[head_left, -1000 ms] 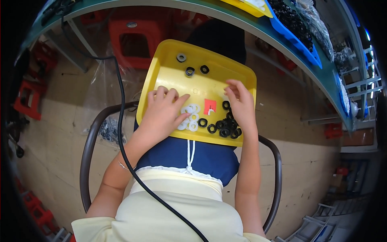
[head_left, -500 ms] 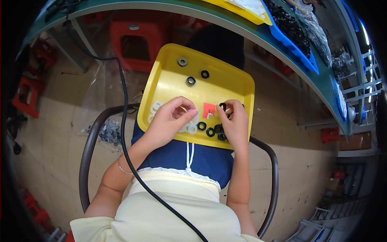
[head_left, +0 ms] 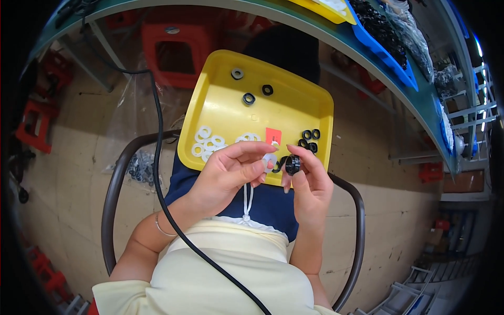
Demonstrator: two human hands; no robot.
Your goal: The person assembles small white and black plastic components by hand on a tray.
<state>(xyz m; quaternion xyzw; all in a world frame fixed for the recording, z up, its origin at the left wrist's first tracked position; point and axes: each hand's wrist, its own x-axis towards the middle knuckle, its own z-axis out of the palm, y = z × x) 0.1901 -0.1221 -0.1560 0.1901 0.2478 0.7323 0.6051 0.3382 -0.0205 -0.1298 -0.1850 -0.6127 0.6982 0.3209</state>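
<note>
Tray [head_left: 286, 113]: well lit, with a soft sheen across its bare middle
Black ring [head_left: 292, 165]: small pale glints on its dark surface
Floor [head_left: 380, 231]: paler toward the tray's near side, shadowed beside its far corners
Green table [head_left: 426, 102]: front edge bowed by the lens, dim underneath
Light strip [head_left: 478, 45]: white glare, well beyond the tray's right edge; black picture corners
</note>
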